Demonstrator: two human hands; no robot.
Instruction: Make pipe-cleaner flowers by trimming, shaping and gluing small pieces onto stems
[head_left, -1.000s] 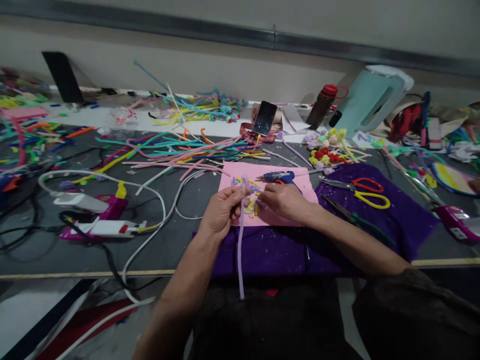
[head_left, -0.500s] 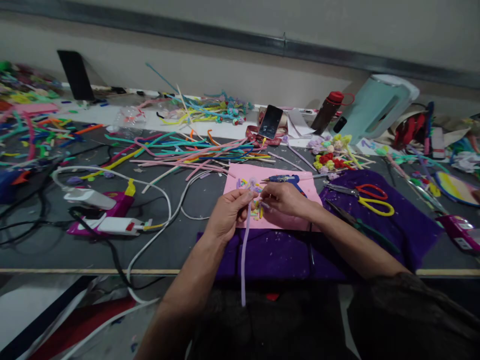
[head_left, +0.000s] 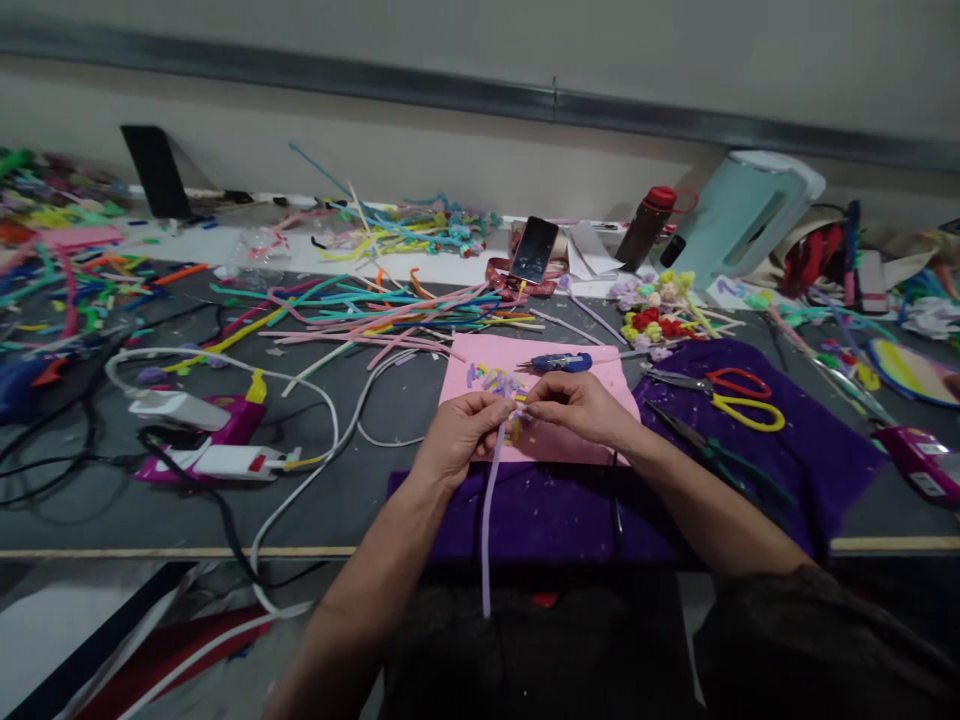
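My left hand is closed in a pinch on a lavender pipe cleaner, whose long end hangs down past the table's front edge. Fingertips of my right hand are pinched together and meet the left fingertips at the pipe cleaner's upper end. What the right fingers grip is too small and covered to make out. Beneath both hands lies a pink sheet strewn with short lavender and yellow pipe cleaner pieces. Just beyond my right hand, a blue glue gun rests on the sheet with its tip pointing left.
On the purple cloth at right lie scissors and green-handled pliers. Loose pipe cleaners spread behind the sheet. A phone, a bottle and a teal jug stand farther back. White cables cross the left side.
My right hand has come slightly left and down, so its fingertips now meet the left ones. The left hand keeps its pinch on the pipe cleaner. The view has shifted a little.
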